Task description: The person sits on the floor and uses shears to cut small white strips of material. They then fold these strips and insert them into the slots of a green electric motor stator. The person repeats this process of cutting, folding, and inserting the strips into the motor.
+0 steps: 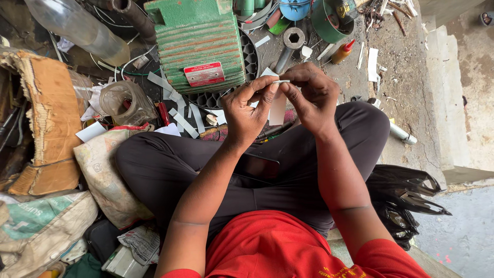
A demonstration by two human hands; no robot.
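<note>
While seated cross-legged in dark trousers (170, 164), left hand (246, 113) and right hand (311, 98) met above the lap, fingers (267, 90) of both pinched shut on a white paper strip (278, 107), more white strips (180, 121) lay on the floor beyond, green ribbed motor housing (200, 44) farthest.

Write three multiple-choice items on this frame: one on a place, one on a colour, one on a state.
1. Where does the ribbed motor housing lie?
A. beyond the hands
B. on the lap
C. right of the knee

2. What colour is the strip the hands hold?
A. red
B. white
C. black

3. How do the left hand and right hand stand?
A. both flat on the floor
B. one raised, empty
C. both pinching the strip

Answers: 1 A, it sits on the ground past the hands; 2 B, the strip shows pale white; 3 C, the fingertips of both meet on it.
</note>
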